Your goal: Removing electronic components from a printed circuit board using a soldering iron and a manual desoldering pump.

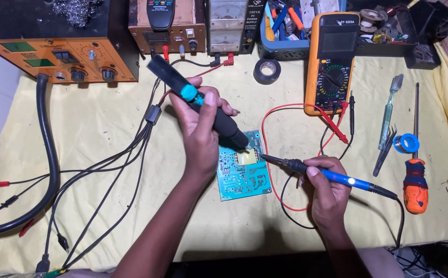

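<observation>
Gripping a black desoldering pump in your left hand, you angle it onto the circuit board. Your right hand pinches a blue soldering iron (tip at the teal board's yellow patch).

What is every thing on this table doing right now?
left hand: gripping the black tool
black tool: tilted, tip down on the yellow part
circuit board: lying flat on the cloth
right hand: gripping the soldering iron
soldering iron: tip at the board's edge
multimeter: lying flat, probes plugged in, screen blank
black tape roll: lying flat
orange screwdriver: lying unused
tweezers: lying unused
</observation>
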